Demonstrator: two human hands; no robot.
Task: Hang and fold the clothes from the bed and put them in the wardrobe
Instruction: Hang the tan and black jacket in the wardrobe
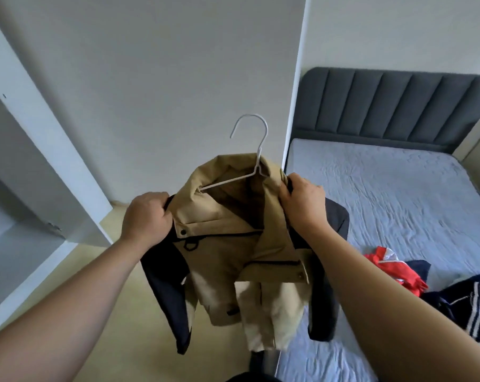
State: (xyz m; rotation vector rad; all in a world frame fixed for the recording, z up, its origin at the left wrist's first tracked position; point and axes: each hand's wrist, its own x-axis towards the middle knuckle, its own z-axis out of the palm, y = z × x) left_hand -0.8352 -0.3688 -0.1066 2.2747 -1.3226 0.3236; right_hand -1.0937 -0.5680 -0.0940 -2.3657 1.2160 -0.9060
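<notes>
Both hands are curled tight on the tan jacket (228, 257): left hand (146, 219) grips one shoulder, right hand (302, 199) the other. Between them it hangs on a white hanger (250, 150), held up beside the bed (385, 188).

Jacket (233, 244) sits on the hanger (261, 146) before me, with my left hand (146, 216) at its 9 o'clock and right hand (302, 199) at 3. Bed (385, 188) at 2 o'clock, loose clothes (393, 268) on it; wardrobe (48, 150) at 9.
</notes>
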